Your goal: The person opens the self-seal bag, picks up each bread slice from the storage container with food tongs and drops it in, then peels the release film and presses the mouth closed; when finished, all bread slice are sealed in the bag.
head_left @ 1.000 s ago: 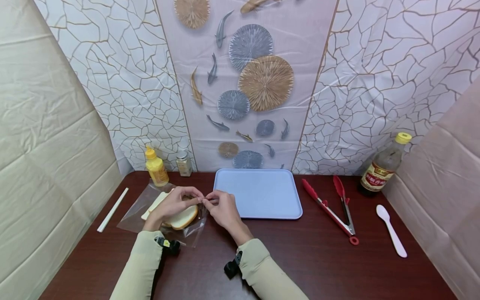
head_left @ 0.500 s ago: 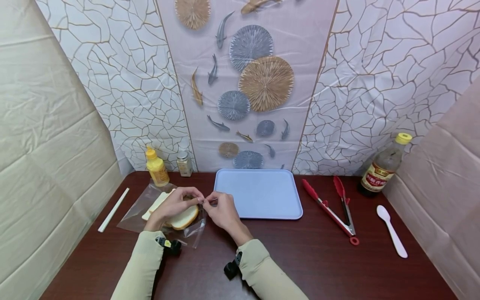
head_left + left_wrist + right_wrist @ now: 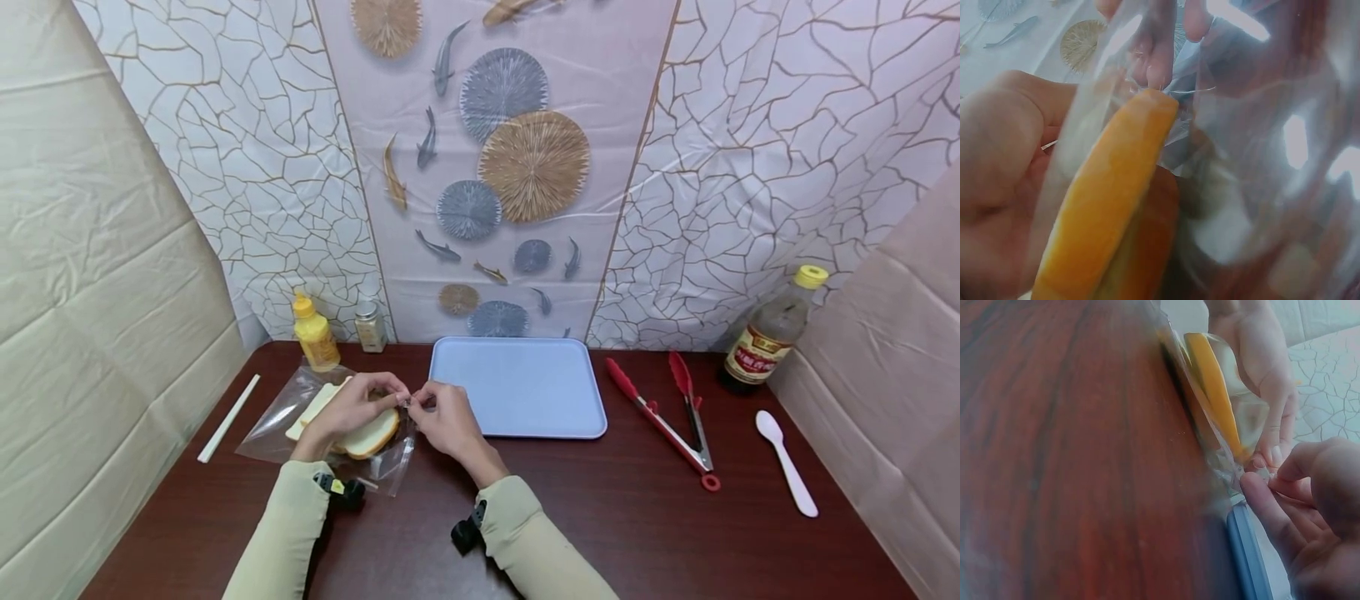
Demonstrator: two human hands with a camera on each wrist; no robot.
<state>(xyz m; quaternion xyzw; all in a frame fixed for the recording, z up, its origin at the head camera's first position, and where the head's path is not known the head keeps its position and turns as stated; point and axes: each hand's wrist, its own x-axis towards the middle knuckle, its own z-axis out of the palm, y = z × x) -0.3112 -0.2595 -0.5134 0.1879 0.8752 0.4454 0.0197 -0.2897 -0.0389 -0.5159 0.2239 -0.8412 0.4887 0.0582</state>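
Observation:
A clear plastic bag (image 3: 281,421) with slices of bread (image 3: 371,435) lies on the dark wood table (image 3: 600,517), left of centre. My left hand (image 3: 356,408) rests over the bread and pinches the bag's right edge. My right hand (image 3: 442,417) pinches the same edge from the other side, fingertips meeting the left's. In the left wrist view the bread crust (image 3: 1110,206) shows through the crinkled bag (image 3: 1254,175). The right wrist view shows the bread (image 3: 1213,387) in the bag (image 3: 1210,434), with both hands' fingertips (image 3: 1260,481) at its mouth.
A light blue tray (image 3: 517,385) lies just right of my hands. Red tongs (image 3: 663,417) and a white spoon (image 3: 783,462) are farther right, with a dark sauce bottle (image 3: 768,333) at the back. A yellow squeeze bottle (image 3: 313,335), a small shaker (image 3: 367,325) and a white stick (image 3: 227,418) stand left.
The hands stay pinched together at the bag's edge with only slight finger movement. The loose front flap of the bag has drawn in a little.

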